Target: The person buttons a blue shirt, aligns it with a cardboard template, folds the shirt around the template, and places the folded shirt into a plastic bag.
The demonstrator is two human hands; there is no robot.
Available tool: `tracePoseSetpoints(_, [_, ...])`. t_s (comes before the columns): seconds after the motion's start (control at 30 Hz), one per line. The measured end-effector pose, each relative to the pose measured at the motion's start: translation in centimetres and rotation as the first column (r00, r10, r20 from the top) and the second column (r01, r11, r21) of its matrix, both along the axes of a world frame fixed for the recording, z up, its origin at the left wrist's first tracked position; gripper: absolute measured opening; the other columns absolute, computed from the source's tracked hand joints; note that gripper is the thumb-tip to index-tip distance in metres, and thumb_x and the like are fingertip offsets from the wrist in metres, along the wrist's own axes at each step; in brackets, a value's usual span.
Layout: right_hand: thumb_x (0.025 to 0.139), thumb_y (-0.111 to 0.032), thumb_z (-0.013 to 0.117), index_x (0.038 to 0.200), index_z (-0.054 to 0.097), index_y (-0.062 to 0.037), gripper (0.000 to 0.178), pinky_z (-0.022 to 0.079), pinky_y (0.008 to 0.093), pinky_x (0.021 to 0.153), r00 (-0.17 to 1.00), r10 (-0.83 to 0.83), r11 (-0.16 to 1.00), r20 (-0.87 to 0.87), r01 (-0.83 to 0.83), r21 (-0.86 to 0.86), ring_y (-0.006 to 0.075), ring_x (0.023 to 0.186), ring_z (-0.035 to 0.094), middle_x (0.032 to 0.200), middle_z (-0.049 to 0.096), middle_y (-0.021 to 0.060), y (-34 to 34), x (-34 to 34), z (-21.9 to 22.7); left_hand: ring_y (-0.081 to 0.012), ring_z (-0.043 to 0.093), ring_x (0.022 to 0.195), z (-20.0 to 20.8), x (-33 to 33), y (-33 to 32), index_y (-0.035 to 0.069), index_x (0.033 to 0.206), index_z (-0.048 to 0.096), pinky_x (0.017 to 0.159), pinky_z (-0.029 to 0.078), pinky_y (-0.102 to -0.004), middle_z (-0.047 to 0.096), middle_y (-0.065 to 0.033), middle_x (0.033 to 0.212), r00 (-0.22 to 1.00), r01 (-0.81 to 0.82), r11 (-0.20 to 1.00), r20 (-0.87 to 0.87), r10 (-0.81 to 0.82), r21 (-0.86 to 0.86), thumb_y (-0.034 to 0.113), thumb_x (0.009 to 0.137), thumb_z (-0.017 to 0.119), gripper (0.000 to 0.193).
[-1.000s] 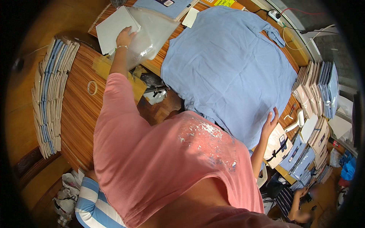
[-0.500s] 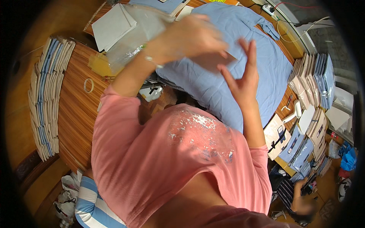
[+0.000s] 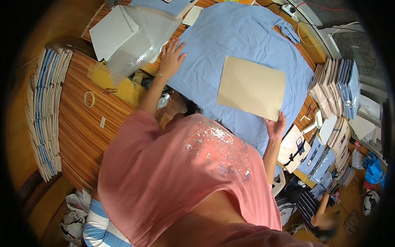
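Since the earlier frame, the left hand [image 3: 172, 59] had swung out to the left edge of the blue shirt [image 3: 230, 37], fingers spread; the right hand [image 3: 276, 126] pinched the near right corner of the tan cardboard sheet [image 3: 252, 87], which stretched leftward over the shirt.

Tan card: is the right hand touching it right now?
Touching. The head view shows the right hand at the lower right corner of the tan card, fingertips meeting its edge with no gap.

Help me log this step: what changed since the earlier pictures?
The left hand quit the white sheets, moving right to the edge of the blue garment. A tan card now lies over the garment, its corner in the right hand. The garment stays spread out.
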State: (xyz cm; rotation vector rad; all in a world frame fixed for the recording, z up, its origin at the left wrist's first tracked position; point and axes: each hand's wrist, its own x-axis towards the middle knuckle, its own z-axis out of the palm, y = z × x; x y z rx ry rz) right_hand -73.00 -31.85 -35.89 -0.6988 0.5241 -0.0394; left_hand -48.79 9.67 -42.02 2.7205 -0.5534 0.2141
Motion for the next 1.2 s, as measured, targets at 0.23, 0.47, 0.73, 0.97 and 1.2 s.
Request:
tracePoseSetpoints(0.23, [0.084,-0.003,0.048,0.112,0.050,-0.0046,0.027,0.046,0.0219,0.047,0.809,0.290,0.567,-0.511,-0.576,-0.589,0.0092,0.052,0.056,0.063,0.058,0.0026,-2.5,3.9,4.2,-0.0332,0.029,0.128,2.1,0.2,-0.3,0.008,0.130,0.041,0.104,0.020,-0.0527,0.035,-0.0157,0.136,0.993,-0.063,0.982,0.092,0.080,-0.177,0.030,0.089,0.052,0.049])
tracePoseSetpoints(0.47, [0.085,-0.006,0.051,0.107,0.046,-0.0072,0.022,0.038,0.0195,0.050,0.970,0.079,0.625,-0.229,-0.227,-0.747,0.0056,0.055,0.046,0.065,0.054,-0.0010,3.3,10.5,5.5,-0.0322,0.039,0.118,5.8,-0.3,0.4,-0.001,0.123,0.041,0.100,0.030,-0.0416,0.042,-0.0193,0.126,0.951,-0.042,0.800,0.221,0.214,-0.598,0.018,0.084,0.058,0.047])
tracePoseSetpoints(0.73, [0.084,-0.002,0.051,0.107,0.039,-0.0018,0.026,0.042,0.0241,0.047,0.967,0.153,0.767,-0.202,-0.245,-0.593,0.0113,0.053,0.050,0.067,0.054,0.0045,12.1,16.8,-3.3,-0.0258,0.052,0.101,25.5,-7.5,-3.4,0.000,0.113,0.049,0.094,0.035,-0.0380,0.051,-0.0202,0.112,0.595,0.596,0.070,0.381,-0.707,-0.800,0.003,0.076,0.058,0.038])
tracePoseSetpoints(0.97, [0.083,-0.003,0.051,0.106,0.039,-0.0006,0.026,0.041,0.0242,0.044,0.932,0.192,0.715,-0.307,-0.347,-0.607,0.0133,0.049,0.051,0.067,0.057,0.0079,12.9,18.1,-2.1,-0.0269,0.053,0.097,30.4,-10.5,-2.9,0.002,0.107,0.053,0.089,0.039,-0.0383,0.054,-0.0164,0.106,0.337,0.682,-0.149,0.488,-0.805,-0.716,0.003,0.076,0.056,0.032])
tracePoseSetpoints(1.2, [0.081,0.000,0.052,0.117,0.032,0.0037,0.042,0.037,0.0245,0.042,0.939,0.193,0.650,-0.283,-0.339,-0.680,0.0125,0.046,0.049,0.060,0.055,0.0078,12.4,18.0,-2.2,-0.0279,0.054,0.092,29.7,-9.7,-3.4,0.004,0.102,0.056,0.084,0.042,-0.0386,0.056,-0.0126,0.100,0.430,0.709,-0.088,0.527,-0.733,-0.700,0.003,0.076,0.053,0.027])
